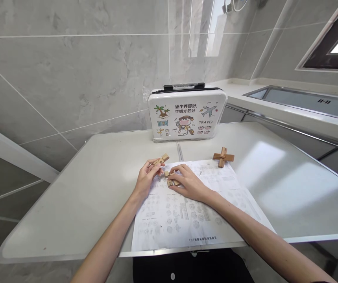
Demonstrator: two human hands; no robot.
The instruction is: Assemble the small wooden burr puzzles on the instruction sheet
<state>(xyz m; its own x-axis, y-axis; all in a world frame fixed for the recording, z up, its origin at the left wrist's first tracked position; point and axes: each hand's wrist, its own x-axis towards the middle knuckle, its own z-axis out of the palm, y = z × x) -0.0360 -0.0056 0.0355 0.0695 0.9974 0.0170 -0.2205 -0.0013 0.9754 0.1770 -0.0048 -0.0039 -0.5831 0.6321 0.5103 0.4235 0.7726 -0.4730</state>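
My left hand [147, 176] is closed around a notched light-wood puzzle piece [165, 157], holding it slightly raised at the far edge of the paper. Beside it, my right hand [188, 182] has its fingers curled round another wooden puzzle piece [170, 183] with a dark mark on its end. A small wooden block end [167, 173] shows just beyond those fingertips; whether it belongs to the same piece I cannot tell. Under both hands lies a printed instruction sheet [169, 236] with small diagrams, upside down from here. To the right, an interlocked wooden cross puzzle [223, 157] sits by the sheet's far corner.
A white case [188, 114] with cartoon prints and a black handle stands upright at the back of the pale folding table [98, 196]. Behind it is a grey tiled wall [98, 78]. A counter with an inset sink [304, 100] runs along the right.
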